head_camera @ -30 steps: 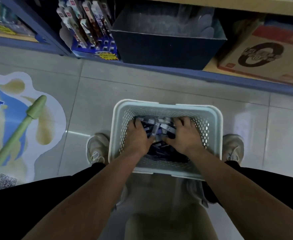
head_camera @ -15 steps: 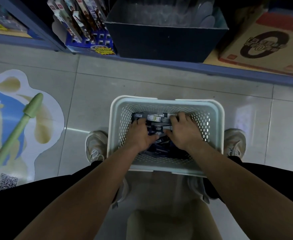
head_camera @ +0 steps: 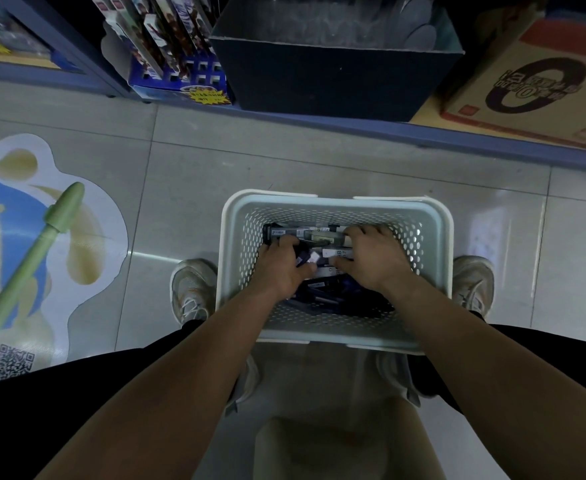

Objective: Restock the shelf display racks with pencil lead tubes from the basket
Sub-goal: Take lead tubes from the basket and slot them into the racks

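Pencil lead tubes (head_camera: pixel 319 234) are noted piled loose inside the basket (head_camera: pixel 336 202), with dark bodies and pale labels. The left hand (head_camera: pixel 281 268) is curled round several at the basket's centre-left. The right hand (head_camera: pixel 376 261) is hooked over others at centre-right, thumb pressed against them. A display rack (head_camera: pixel 177 67) is seen beyond the basket's far-left corner, a dark box (head_camera: pixel 333 81) directly beyond.

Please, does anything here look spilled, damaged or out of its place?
Nothing stands out. The pencil lead tubes lie jumbled at mixed angles, but all inside the basket; none lies on the floor, and the basket looks whole.
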Available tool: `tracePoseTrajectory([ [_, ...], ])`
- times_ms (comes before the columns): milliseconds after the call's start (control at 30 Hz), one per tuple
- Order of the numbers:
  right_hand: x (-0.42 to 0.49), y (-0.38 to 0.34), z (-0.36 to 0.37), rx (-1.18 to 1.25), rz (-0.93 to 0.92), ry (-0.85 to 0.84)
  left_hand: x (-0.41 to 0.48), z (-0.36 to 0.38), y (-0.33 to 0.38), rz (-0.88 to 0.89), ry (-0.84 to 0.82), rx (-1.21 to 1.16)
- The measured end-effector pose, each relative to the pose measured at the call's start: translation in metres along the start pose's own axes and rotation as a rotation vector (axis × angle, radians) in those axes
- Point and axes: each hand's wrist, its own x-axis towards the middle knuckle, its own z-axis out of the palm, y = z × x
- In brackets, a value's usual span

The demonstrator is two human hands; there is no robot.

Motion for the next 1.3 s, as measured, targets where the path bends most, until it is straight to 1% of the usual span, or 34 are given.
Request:
tracePoseTrajectory([
  [67, 0.001, 0.0, -0.002, 0.075, 0.023, 0.014, 0.002, 0.0, -0.001, 0.017, 0.01, -0.025],
  [233, 0.002, -0.001, -0.007, 0.166, 0.039, -0.017, 0.0, 0.0, 0.001, 0.071, -0.046, 0.095],
  [300, 0.002, 0.0, -0.011, 0.23, 0.052, -0.026, -0.001, 0.001, 0.0, 0.064, -0.061, 0.074],
  [467, 0.002, 0.001, -0.013, 0.328, 0.076, 0.002, -0.002, -0.003, -0.001, 0.065, -0.011, -0.153],
  [633, 0.0, 0.0, -0.012, 0.344, 0.027, 0.007, -0.01, -0.006, 0.004, 0.046, 0.061, -0.318],
  [767, -0.001, 0.001, -0.013, 0.342, 0.016, 0.005, -0.011, -0.007, 0.006, -0.012, 0.097, -0.458],
  [933, 0.0, -0.005, -0.013, 0.43, -0.032, 0.022, -0.015, -0.006, 0.008, -0.058, 0.116, -0.683],
  [1067, -0.002, -0.018, -0.01, 0.501, -0.052, 0.023, -0.019, -0.001, 0.009, -0.15, 0.136, -0.872],
  [1200, -0.004, -0.034, -0.006, 0.635, -0.073, -0.036, -0.017, 0.002, 0.011, -0.257, 0.143, -0.985],
  [1300, -0.009, -0.04, -0.001, 0.665, -0.09, 0.006, -0.015, -0.001, 0.01, -0.246, 0.108, -0.97],
])
